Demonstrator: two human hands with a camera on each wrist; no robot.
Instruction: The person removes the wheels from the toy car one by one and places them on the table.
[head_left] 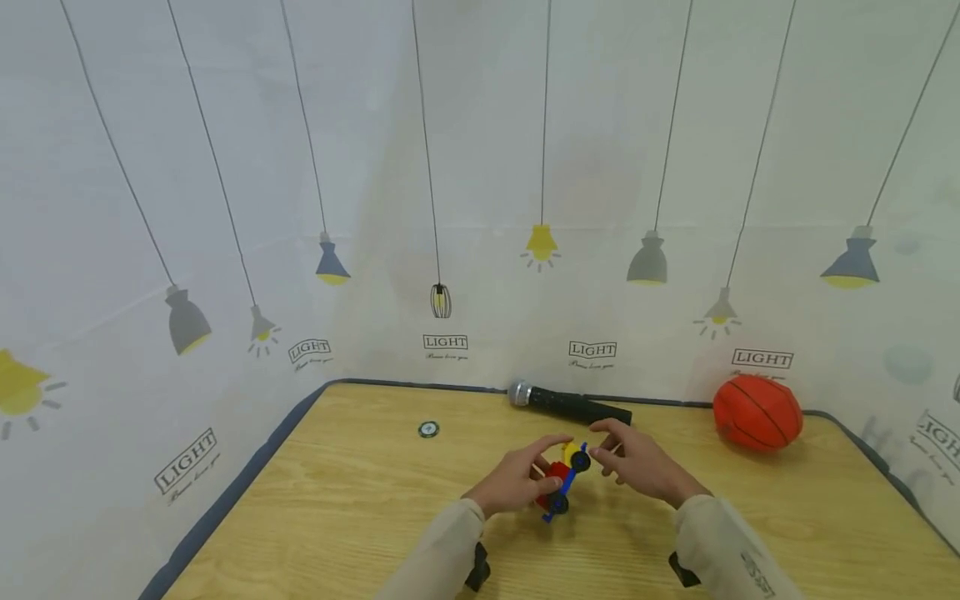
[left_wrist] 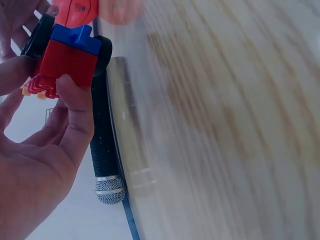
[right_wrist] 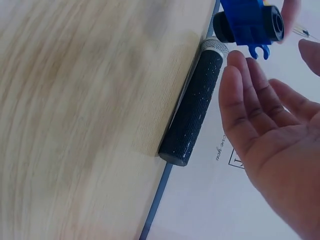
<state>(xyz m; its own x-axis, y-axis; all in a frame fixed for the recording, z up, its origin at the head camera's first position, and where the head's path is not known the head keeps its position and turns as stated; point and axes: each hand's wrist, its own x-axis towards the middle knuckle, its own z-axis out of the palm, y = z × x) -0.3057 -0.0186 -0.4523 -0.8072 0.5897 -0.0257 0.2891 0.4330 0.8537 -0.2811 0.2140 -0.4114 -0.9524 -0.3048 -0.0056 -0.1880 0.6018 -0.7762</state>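
- Pinched between the thumb and fingers of our left hand [head_left: 513,481] was a toy car [head_left: 569,482]; our right hand [head_left: 641,463] had loosely bent fingers and held nothing that we could see.
- We had our left fingertips on the car's red body [left_wrist: 68,61], so the yellow part [head_left: 572,453] stuck out beyond the grip, toward our right hand.
- We held the car tilted above the table [head_left: 352,500], its blue base turned to our right and its black wheels clear of our right palm.
- Near our right fingertips was the car's blue hook [right_wrist: 259,52]; we could not tell whether they touched.
- We judged that a push from the right hand could twist the car out of the left, since the hold looked like fingertips only.
- Pulling on the yellow part or the hook might, we thought, work a piece loose, if the parts only clipped together.
- A slip would probably have dropped the car onto the wood below our hands.
- Farther out, we had a microphone [head_left: 577,407] along the back edge, a green-rimmed disc [head_left: 428,429] to its left and a red ball [head_left: 757,414] to its right.
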